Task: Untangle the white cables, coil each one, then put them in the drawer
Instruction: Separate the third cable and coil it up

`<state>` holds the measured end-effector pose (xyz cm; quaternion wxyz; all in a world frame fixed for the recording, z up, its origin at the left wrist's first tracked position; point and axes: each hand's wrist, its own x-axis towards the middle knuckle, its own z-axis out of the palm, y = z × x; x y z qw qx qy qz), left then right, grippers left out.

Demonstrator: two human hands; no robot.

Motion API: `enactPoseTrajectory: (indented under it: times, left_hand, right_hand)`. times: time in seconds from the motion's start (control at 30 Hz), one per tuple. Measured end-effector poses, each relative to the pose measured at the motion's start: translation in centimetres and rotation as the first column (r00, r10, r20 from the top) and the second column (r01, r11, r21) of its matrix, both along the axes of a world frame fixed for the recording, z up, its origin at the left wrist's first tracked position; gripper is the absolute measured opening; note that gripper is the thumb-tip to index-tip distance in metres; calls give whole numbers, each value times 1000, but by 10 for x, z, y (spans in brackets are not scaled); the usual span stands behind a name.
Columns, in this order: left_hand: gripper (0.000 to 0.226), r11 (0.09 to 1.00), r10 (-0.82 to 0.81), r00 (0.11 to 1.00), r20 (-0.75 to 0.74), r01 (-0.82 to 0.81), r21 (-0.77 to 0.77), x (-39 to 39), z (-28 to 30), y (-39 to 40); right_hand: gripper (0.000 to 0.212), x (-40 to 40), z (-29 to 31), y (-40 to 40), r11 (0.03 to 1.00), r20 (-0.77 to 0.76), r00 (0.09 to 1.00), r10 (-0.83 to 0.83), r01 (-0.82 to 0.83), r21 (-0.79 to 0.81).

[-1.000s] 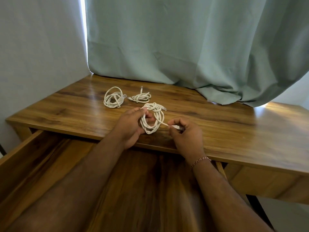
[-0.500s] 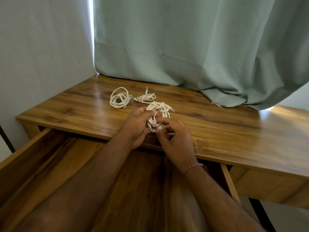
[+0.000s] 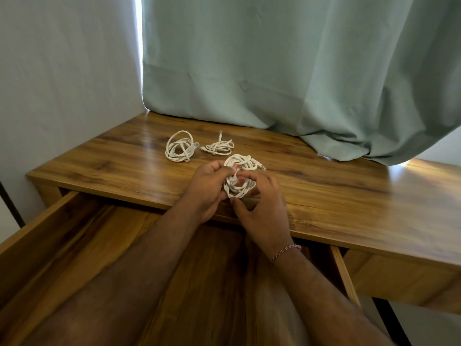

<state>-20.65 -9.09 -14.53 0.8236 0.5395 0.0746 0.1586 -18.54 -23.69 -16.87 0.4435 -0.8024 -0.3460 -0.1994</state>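
A coiled white cable (image 3: 238, 189) is held between both hands just above the desk's front edge. My left hand (image 3: 208, 186) pinches its left side, and my right hand (image 3: 262, 208) wraps around its right side with fingers at the plug end. Right behind it another coiled cable (image 3: 243, 162) lies on the desk. Two more coiled white cables rest farther back: a round one (image 3: 179, 147) at the left and a flatter one (image 3: 219, 147) beside it. The open wooden drawer (image 3: 50, 236) extends below the desk, under my forearms.
The wooden desk (image 3: 349, 191) stands against a pale wall (image 3: 62, 71). A green curtain (image 3: 299, 58) hangs behind it and drapes onto the desk's back right part. My right wrist wears a red and white thread bracelet (image 3: 285, 252).
My right hand has brought the cable's loose plug end in from the right and now closes around the coil. The camera has shifted slightly right and down.
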Motion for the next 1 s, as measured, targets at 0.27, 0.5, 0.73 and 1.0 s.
enactPoseTrajectory:
  times: [0.27, 0.5, 0.73, 1.0]
  left_hand:
    - [17, 991, -29, 1000, -3, 30, 130, -1, -2, -1]
    - [18, 980, -67, 998, 20, 62, 190, -3, -2, -2]
    - [26, 956, -164, 986, 20, 153, 250, -8, 0, -4]
    - [38, 923, -381, 916, 128, 370, 103, -11, -2, 11]
  right_hand:
    - [45, 0, 2, 4, 993, 130, 985, -113, 116, -17]
    - [28, 3, 3, 3, 989, 147, 979, -144, 148, -13]
    - [18, 4, 3, 3, 991, 177, 975, -135, 133, 25]
    - [20, 15, 15, -2, 995, 295, 955, -34, 59, -76]
